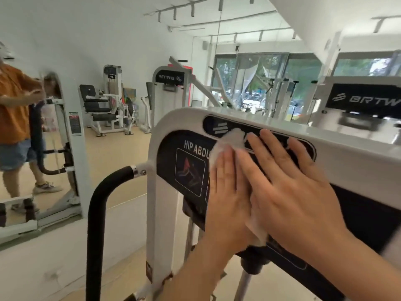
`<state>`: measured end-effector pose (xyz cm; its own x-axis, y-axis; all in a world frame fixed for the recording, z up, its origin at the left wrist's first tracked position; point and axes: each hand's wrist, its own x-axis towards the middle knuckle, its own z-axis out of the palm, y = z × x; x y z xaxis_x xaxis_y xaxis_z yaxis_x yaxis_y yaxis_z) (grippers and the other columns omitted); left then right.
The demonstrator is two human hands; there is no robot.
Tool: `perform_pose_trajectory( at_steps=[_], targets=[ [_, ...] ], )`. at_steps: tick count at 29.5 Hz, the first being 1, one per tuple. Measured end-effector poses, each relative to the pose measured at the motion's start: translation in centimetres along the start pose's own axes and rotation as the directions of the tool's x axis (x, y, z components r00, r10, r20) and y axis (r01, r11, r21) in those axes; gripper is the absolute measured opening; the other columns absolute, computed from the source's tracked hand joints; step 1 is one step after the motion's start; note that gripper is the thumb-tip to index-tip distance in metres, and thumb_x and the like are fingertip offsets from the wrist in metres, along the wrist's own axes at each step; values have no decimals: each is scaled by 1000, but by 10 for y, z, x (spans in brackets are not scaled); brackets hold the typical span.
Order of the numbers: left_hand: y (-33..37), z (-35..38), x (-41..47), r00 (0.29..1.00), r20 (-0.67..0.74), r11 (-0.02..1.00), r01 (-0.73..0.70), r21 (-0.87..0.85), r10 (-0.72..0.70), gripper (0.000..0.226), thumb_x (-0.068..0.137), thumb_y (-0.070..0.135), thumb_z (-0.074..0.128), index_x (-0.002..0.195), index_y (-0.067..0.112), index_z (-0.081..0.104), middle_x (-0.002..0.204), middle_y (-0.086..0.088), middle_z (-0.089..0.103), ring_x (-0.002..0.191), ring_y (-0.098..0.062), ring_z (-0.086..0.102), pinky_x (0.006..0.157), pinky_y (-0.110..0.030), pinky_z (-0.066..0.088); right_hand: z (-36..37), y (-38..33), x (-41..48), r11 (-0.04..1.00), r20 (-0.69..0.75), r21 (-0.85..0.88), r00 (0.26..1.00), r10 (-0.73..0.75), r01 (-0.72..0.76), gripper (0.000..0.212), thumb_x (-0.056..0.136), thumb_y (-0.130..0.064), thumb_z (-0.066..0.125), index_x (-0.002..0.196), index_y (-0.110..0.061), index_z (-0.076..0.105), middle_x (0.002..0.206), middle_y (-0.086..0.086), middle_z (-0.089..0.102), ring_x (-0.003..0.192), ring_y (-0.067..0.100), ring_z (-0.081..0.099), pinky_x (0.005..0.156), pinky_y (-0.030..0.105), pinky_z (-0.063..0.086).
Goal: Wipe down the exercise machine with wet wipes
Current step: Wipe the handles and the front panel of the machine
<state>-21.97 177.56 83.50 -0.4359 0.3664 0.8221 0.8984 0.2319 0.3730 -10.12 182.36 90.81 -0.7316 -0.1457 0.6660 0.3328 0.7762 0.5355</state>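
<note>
Crumpled white wet wipe (pixel 230 142) on glossy black placard (pixel 173 153); left hand (pixel 225 192) and right hand (pixel 288 185) press it, fingers flat, straight.

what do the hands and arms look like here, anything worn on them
The left hand and right hand are bare: no gloves, rings or watch visible. The forearms are uncovered; a pale patch by the right arm might be a sleeve.

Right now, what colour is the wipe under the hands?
The wipe is white; head view.
</note>
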Motion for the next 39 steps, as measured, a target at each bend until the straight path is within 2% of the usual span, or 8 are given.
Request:
perform_pose_trajectory(
  at_steps=[2,8,12,19,24,30,34,39],
  targets=[
    [-26,3,-8,991,5,984,-135,116,135,89,99,39,48,151,7,-16,159,-13,-21,148,-27,-13,121,-49,8,4,-8,7,999,23,26,999,-46,45,57,90,-23,33,144,-8,45,152,19,36,145,34,25,118,51,15],
    [-115,-9,25,956,-8,956,292,10,-292,67,98,49,7,152,17,-17,161,-8,-12,147,-16,-13,121,-46,11,31,-35,22,994,152,-18,983,-108,112,56,88,-31,48,141,-14,50,153,17,34,148,31,20,120,56,3],
    [-97,-21,25,914,-167,905,313,-287,-369,61,101,25,40,155,30,10,158,5,19,140,-5,24,105,-12,31,31,-35,30,996,129,7,988,-86,86,55,86,-29,51,140,-15,52,153,16,36,147,30,22,120,56,7],
    [-111,0,65,840,-267,844,345,-409,-473,59,99,40,20,154,23,9,162,7,4,147,-1,-1,120,-25,-1,34,-41,27,997,51,83,999,-7,2,56,87,-23,49,142,-9,49,152,16,37,146,29,26,120,50,15],
    [-156,8,63,706,-202,691,520,-503,-679,55,104,37,19,155,20,6,163,3,3,148,-7,0,122,-40,3,39,-38,29,997,30,71,999,-14,12,53,90,-21,48,141,-4,48,150,20,39,145,33,28,120,49,13],
    [-56,4,78,930,-306,951,114,-287,-203,59,101,36,21,153,17,1,158,9,-3,148,-8,-6,121,-36,-2,26,-40,37,974,-52,211,994,95,-82,44,93,-16,41,130,-3,60,142,18,51,140,32,39,117,47,23],
    [-33,-10,82,965,-262,978,-67,-199,13,54,101,34,22,153,18,17,160,6,11,149,-10,1,121,-41,1,-15,-19,15,978,-42,119,984,176,-170,52,87,-23,50,135,-3,55,145,22,45,143,38,31,116,57,20],
    [-47,-24,108,911,-361,949,87,-303,-198,52,101,41,16,139,20,43,150,-1,39,145,-16,21,118,-50,16,-21,21,7,982,9,-64,984,178,-177,54,96,-26,39,145,-4,40,147,24,42,136,41,39,117,51,20]
  ],
)
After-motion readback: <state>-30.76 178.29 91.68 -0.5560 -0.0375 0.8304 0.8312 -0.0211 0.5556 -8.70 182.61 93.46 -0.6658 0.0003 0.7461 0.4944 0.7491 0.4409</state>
